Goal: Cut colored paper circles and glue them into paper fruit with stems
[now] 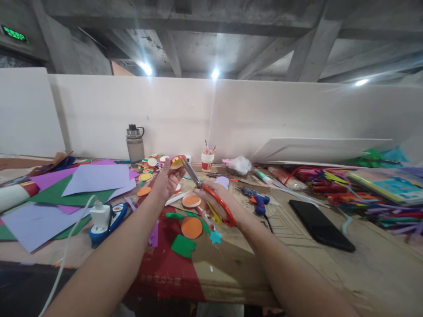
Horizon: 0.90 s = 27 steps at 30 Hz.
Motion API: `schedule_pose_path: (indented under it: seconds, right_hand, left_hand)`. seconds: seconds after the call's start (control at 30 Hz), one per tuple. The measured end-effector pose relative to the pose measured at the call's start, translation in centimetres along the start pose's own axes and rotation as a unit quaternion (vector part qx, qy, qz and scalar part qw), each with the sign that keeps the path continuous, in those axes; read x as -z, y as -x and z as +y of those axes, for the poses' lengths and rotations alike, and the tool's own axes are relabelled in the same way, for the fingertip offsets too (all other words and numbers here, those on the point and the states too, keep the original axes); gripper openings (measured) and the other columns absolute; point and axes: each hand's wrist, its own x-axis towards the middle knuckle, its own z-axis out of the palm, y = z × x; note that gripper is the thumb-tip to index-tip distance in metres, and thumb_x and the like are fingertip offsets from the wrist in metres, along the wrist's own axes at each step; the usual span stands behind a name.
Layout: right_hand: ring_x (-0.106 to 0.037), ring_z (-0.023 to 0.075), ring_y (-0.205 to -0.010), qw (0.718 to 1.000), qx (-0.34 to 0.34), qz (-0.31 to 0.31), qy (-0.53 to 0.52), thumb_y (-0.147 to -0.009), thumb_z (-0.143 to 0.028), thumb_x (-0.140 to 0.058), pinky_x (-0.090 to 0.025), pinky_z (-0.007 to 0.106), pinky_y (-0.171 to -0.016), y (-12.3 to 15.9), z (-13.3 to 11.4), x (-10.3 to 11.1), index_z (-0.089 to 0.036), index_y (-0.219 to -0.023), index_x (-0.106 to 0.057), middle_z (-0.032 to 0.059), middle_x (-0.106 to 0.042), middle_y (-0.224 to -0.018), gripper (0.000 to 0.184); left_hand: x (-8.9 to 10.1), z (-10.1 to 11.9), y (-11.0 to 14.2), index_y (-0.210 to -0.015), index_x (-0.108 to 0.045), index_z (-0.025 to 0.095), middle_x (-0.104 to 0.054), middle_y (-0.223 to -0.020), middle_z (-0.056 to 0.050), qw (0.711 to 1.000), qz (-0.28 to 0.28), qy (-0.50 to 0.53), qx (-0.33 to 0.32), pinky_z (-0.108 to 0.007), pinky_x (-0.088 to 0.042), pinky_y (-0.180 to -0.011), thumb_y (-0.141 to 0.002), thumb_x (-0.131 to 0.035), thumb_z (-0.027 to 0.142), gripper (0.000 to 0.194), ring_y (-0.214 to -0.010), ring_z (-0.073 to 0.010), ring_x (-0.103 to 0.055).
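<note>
My left hand (168, 182) is closed on a red and yellow paper cup piece (177, 161), held up above the table. My right hand (220, 200) grips a pair of scissors (211, 191) with red and yellow handles. The blades point up and left, their tips at the cup piece; whether they touch it I cannot tell. Below the hands lie orange discs (191, 227), a green paper scrap (183, 245) and a light blue star-like shape (215, 237). More round pieces (145, 176) sit beyond my left hand.
Coloured paper sheets (95, 179) and a blue power strip (115, 216) with a white charger lie left. A bottle (135, 144) and a paper cup of pens (207, 161) stand behind. A glue gun (259, 201), a black phone (320, 224) and pipe cleaners (330, 185) lie right.
</note>
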Motion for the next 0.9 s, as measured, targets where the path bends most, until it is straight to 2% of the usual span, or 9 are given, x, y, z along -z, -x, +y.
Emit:
schedule_pose_path:
  seconds: [0.13, 0.33, 0.57, 0.9]
  right_hand:
    - [-0.049, 0.0119, -0.040, 1.000, -0.008, 0.009, -0.007, -0.085, -0.047, -0.054, -0.040, 0.022, -0.040, 0.10, -0.19, -0.19, -0.022, -0.072, -0.045, -0.0043, -0.051, -0.048, 0.030]
    - [-0.048, 0.0120, -0.037, 1.000, -0.018, 0.008, -0.023, -0.084, -0.049, -0.056, -0.039, 0.022, -0.036, 0.10, -0.42, -0.28, -0.022, -0.072, -0.044, -0.0047, -0.049, -0.047, 0.032]
    - [-0.048, 0.0111, -0.037, 1.000, 0.004, 0.006, -0.024, -0.086, -0.049, -0.053, -0.038, 0.021, -0.036, 0.01, 0.12, -0.37, -0.022, -0.072, -0.043, -0.0049, -0.049, -0.047, 0.032]
    - [-0.046, 0.0106, -0.037, 0.999, -0.020, 0.009, -0.028, -0.085, -0.046, -0.054, -0.036, 0.020, -0.036, 0.17, -0.37, -0.42, -0.022, -0.072, -0.043, -0.0050, -0.047, -0.046, 0.030]
  left_hand:
    - [0.51, -0.49, -0.43, -0.092, -0.067, 0.011, -0.073, -0.090, -0.012, 0.999, -0.020, -0.010, -0.033, -0.030, -0.054, -0.084, -0.082, -0.064, 0.043, 0.033, -0.085, -0.0178, -0.069]
    - [0.66, -0.57, -0.45, -0.085, -0.068, 0.012, -0.073, -0.094, -0.012, 0.998, -0.035, -0.033, -0.042, -0.033, -0.051, -0.089, -0.083, -0.064, 0.040, 0.028, -0.091, -0.0197, -0.068]
    - [0.34, -0.48, -0.23, -0.079, -0.066, 0.012, -0.073, -0.085, -0.011, 0.998, -0.020, -0.032, -0.045, -0.033, -0.051, -0.089, -0.081, -0.066, 0.038, 0.026, -0.090, -0.0203, -0.069]
    - [0.73, -0.61, -0.53, -0.080, -0.066, 0.013, -0.073, -0.086, -0.010, 0.998, -0.034, -0.028, -0.046, -0.032, -0.052, -0.085, -0.080, -0.068, 0.036, 0.023, -0.083, -0.0182, -0.069]
